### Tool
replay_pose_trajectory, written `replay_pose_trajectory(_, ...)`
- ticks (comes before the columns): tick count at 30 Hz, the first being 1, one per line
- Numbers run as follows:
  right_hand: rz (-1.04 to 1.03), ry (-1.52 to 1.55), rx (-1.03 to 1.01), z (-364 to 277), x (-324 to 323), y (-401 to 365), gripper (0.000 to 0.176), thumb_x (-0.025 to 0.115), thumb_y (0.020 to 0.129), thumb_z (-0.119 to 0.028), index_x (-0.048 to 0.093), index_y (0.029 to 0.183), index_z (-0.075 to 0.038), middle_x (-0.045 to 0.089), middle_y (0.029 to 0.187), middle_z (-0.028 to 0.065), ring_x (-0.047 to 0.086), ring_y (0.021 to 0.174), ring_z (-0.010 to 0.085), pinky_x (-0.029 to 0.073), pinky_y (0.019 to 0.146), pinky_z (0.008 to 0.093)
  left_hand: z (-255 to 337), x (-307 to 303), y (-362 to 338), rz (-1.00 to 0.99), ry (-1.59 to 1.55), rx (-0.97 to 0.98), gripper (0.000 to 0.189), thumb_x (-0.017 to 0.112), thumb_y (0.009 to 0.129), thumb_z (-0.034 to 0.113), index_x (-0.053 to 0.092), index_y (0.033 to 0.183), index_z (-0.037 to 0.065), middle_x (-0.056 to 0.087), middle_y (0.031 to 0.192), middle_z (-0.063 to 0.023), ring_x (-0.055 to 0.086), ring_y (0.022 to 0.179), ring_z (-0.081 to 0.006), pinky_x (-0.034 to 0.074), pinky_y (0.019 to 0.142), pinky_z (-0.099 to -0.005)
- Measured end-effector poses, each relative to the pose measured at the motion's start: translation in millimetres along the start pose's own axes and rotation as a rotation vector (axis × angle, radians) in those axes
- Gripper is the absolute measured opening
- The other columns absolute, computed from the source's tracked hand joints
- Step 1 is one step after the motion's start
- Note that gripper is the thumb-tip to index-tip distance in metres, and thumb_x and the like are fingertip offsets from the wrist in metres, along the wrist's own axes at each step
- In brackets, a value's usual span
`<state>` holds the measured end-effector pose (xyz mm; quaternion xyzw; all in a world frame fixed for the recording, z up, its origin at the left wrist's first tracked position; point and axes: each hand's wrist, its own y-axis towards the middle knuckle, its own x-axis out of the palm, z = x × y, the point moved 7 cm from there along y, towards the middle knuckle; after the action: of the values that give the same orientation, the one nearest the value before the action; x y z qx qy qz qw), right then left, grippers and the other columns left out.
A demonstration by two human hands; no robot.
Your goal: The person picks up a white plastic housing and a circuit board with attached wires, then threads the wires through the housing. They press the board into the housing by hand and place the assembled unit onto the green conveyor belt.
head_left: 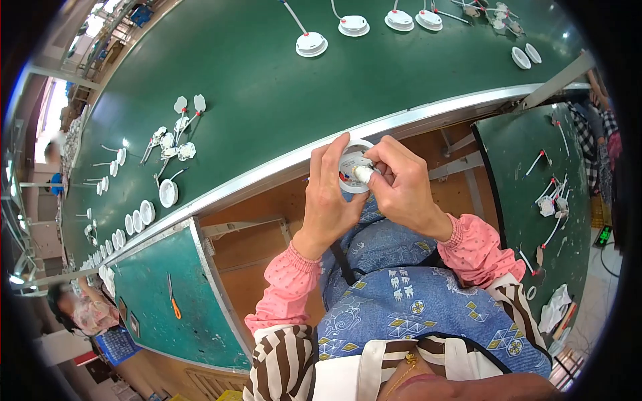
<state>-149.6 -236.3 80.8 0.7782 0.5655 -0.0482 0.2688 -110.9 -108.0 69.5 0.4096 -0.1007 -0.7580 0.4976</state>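
Just off the near edge of the long green table, my left hand (326,194) is closed around the rim of a round white lamp housing (348,151). Its open inner side faces up at me, and a bit of red shows low inside it. My right hand (406,190) is closed in a pinch at the housing's right side, thumb and fingers reaching into it. Something white, like a wrapping, covers the thumb tip. What that pinch holds, if anything, is hidden by the fingers.
White round lamps (311,45) with leads stand along the far side of the green table (267,87). Wired parts (175,139) lie in a cluster at left, near a row of white rings (137,220). Orange-handled scissors (174,301) lie on the left side table; wired pieces (550,204) cover the right one.
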Motion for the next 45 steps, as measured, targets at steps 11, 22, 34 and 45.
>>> replay_pose_trajectory(11,0.074,-0.071,-0.137,1,-2,-11,0.017,0.061,0.074,0.006,0.059,0.09,0.0,0.056,0.084,0.0136,0.059,0.066,0.0355,0.046,0.057,0.0436,-2,7,-7,-0.053,-0.08,-0.064,0.085,0.076,0.069,-0.007,0.043,0.147,0.001,0.055,0.128,-0.0171,0.057,0.118,-0.0314,0.048,0.1,-0.0392)
replay_pose_trajectory(22,-0.063,0.177,0.069,20,-14,-18,0.013,0.062,0.08,0.009,0.06,0.091,0.002,0.054,0.081,0.0055,0.051,0.065,0.0112,0.042,0.056,0.0279,-33,13,-35,-0.137,-0.615,-0.55,0.06,0.075,0.081,-0.008,0.052,0.137,-0.005,0.068,0.116,-0.0169,0.07,0.106,-0.024,0.058,0.091,-0.0332)
replay_pose_trajectory(34,-0.26,-0.012,-0.14,-17,-29,-15,0.046,0.072,0.074,0.0,0.063,0.119,-0.002,0.058,0.107,0.0112,0.057,0.097,0.0248,0.049,0.083,0.0358,-10,5,-49,-0.339,-0.399,-0.413,0.012,0.068,0.095,0.009,0.071,0.099,-0.002,0.066,0.072,-0.0034,0.06,0.067,-0.0086,0.048,0.06,-0.0257)
replay_pose_trajectory(45,-0.726,0.191,-0.011,0,17,-30,0.05,0.077,0.066,-0.003,0.061,0.113,-0.003,0.061,0.105,0.0104,0.061,0.1,0.0294,0.05,0.087,0.037,9,-10,-59,-0.44,-0.541,-0.4,0.021,0.057,0.087,-0.01,0.069,0.101,-0.001,0.065,0.077,-0.0154,0.065,0.064,-0.0259,0.051,0.061,-0.0359)
